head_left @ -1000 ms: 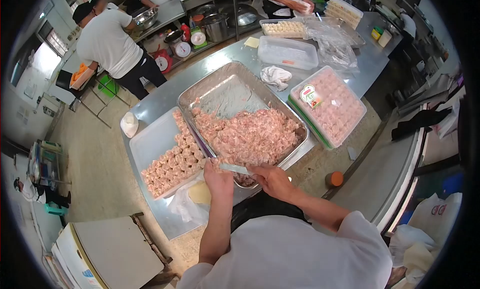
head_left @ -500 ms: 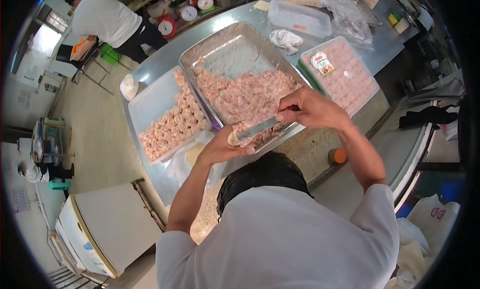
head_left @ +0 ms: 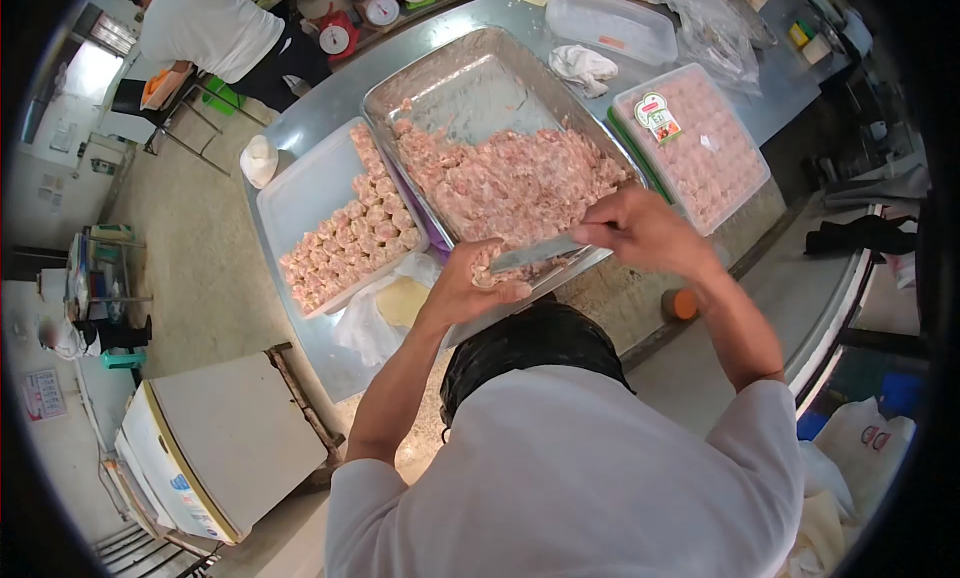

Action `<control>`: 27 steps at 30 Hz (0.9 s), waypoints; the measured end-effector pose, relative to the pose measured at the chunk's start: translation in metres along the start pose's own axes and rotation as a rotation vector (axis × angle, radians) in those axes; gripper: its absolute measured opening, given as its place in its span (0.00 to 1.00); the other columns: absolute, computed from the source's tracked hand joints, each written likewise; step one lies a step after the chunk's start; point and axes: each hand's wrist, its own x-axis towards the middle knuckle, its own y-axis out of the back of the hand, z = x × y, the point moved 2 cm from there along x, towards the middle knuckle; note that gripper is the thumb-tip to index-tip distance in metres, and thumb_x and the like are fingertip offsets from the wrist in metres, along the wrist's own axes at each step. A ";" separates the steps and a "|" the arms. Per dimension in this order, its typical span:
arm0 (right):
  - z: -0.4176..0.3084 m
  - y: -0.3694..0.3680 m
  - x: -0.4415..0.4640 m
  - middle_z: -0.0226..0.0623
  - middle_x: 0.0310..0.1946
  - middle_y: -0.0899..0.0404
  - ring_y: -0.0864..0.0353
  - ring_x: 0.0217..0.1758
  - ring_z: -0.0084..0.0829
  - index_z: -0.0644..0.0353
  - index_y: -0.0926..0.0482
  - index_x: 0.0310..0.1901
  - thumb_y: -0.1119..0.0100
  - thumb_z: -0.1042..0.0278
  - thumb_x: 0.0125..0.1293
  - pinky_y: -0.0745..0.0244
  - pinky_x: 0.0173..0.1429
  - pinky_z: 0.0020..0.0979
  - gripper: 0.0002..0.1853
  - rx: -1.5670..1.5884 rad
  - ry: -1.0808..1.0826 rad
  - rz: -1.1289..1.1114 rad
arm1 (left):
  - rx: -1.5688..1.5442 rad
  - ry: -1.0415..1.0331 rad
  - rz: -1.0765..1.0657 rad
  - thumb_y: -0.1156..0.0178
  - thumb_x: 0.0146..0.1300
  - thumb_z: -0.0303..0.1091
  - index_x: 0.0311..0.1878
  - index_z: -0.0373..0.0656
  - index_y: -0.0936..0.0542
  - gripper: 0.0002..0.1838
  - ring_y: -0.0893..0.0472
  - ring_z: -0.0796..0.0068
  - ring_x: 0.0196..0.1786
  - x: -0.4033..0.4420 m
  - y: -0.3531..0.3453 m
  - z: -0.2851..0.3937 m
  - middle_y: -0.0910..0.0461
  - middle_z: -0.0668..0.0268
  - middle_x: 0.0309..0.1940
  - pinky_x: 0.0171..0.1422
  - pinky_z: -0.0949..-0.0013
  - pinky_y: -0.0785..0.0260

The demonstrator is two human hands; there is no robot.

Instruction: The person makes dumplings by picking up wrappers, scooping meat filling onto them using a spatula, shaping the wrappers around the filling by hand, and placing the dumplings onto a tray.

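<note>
My left hand cups a small dumpling, its wrapper partly hidden by the fingers. In my right hand is a flat metal spatula, its blade tip against the dumpling. Both hands are over the near edge of a deep metal tray, which holds a mass of ground meat. Left of it, rows of filled dumplings sit in a clear plastic tray. Round wrappers lie on a plastic bag near my left wrist.
A labelled container packed with dumplings stands right of the metal tray. Behind are a white cloth and a clear plastic box. Another person bends at the far left, near several scales. A white freezer stands lower left.
The view has shifted slightly. The spatula remains at the dumpling in my left hand, and my right hand has turned a little and is slightly blurred.
</note>
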 end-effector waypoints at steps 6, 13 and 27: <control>0.017 -0.006 -0.003 0.39 0.16 0.35 0.39 0.22 0.25 0.68 0.20 0.30 0.37 0.60 0.74 0.40 0.29 0.36 0.19 0.105 -0.096 0.008 | 0.309 -0.072 0.080 0.20 0.50 0.40 0.49 0.38 0.16 0.25 0.17 0.67 0.41 0.012 -0.001 -0.029 0.15 0.59 0.39 0.52 0.65 0.25; 0.088 -0.020 0.005 0.44 0.22 0.22 0.27 0.24 0.32 0.65 0.15 0.33 0.37 0.57 0.72 0.29 0.35 0.38 0.17 0.200 -0.220 0.302 | 0.127 0.170 0.165 0.21 0.52 0.33 0.56 0.34 0.20 0.29 0.18 0.71 0.44 0.029 -0.006 -0.044 0.15 0.63 0.47 0.54 0.66 0.25; 0.040 -0.008 -0.018 0.39 0.17 0.35 0.41 0.23 0.26 0.68 0.22 0.28 0.36 0.58 0.73 0.39 0.30 0.37 0.21 0.080 -0.251 0.216 | 0.220 -0.044 -0.014 0.21 0.50 0.36 0.50 0.36 0.17 0.25 0.14 0.59 0.43 0.057 -0.012 -0.016 0.14 0.51 0.39 0.52 0.59 0.24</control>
